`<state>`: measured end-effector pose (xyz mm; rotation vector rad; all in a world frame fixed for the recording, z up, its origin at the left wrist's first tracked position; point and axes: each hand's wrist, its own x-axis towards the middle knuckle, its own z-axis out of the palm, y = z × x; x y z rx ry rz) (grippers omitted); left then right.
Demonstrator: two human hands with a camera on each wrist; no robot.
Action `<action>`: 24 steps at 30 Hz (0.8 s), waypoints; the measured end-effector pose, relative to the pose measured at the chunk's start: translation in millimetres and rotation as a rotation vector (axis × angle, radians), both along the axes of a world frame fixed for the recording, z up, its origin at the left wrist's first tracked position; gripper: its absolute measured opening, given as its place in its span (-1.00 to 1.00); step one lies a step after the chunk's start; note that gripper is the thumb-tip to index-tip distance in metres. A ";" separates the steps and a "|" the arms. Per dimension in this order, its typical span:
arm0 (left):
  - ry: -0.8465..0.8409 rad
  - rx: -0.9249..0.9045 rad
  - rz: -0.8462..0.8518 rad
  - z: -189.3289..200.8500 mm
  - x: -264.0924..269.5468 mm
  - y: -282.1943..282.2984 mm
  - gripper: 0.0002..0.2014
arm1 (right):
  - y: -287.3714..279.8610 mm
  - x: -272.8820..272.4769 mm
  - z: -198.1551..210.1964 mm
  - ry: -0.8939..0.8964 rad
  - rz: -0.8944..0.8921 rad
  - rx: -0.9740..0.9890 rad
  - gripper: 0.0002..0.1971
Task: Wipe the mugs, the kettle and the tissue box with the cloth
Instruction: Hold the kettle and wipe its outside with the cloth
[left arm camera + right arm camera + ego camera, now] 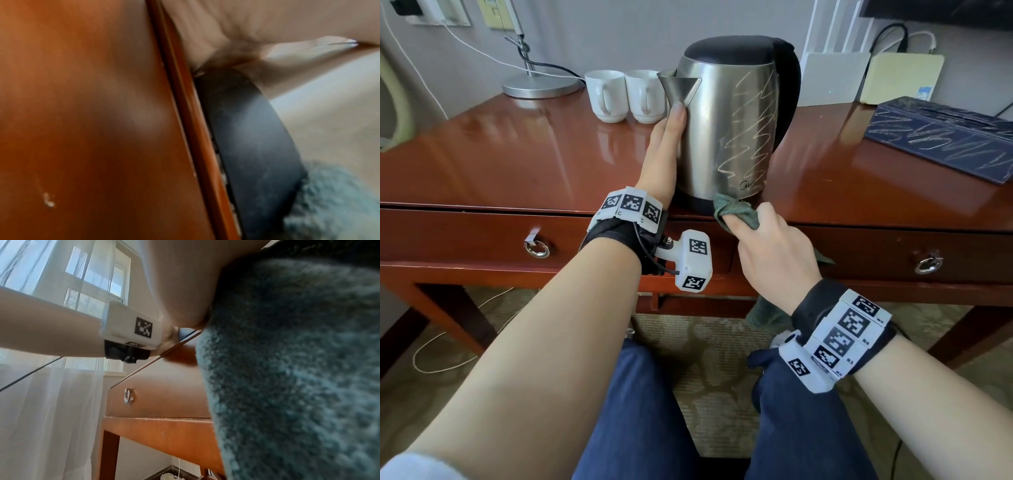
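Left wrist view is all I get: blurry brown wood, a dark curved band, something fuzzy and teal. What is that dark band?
Observer: The black base of a brushed-steel electric kettle, standing on a glossy red-brown wooden desk.
Operator: And the fuzzy thing?
Observer: A grey-green cloth, gripped in the right hand at the kettle's bottom edge.
Operator: Is the kettle dirty?
Observer: Pale zigzag scribbles cover its side.
Operator: Where is the left hand?
Observer: The left hand lies flat against the kettle's side below the spout.
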<state>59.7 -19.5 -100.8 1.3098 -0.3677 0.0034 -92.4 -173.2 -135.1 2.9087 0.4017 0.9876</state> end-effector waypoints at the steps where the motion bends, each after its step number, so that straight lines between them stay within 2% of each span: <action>1: -0.001 0.003 0.002 0.1 0.2 0.3 -0.05 | 0.7 0.8 1.0 -0.005 0.011 -0.007 -0.57; 7: 0.011 0.005 0.013 -0.7 0.7 1.1 -0.05 | -3.1 7.8 22.9 -0.070 0.010 0.053 -0.58; 16: -0.024 0.000 -0.006 -0.3 -3.4 -0.2 -0.02 | -5.0 -0.5 -4.8 -0.002 -0.007 0.073 -0.54; 24: -0.023 0.000 0.007 0.7 -5.9 -0.3 -0.02 | -12.4 4.4 14.8 -0.044 -0.020 0.104 -0.46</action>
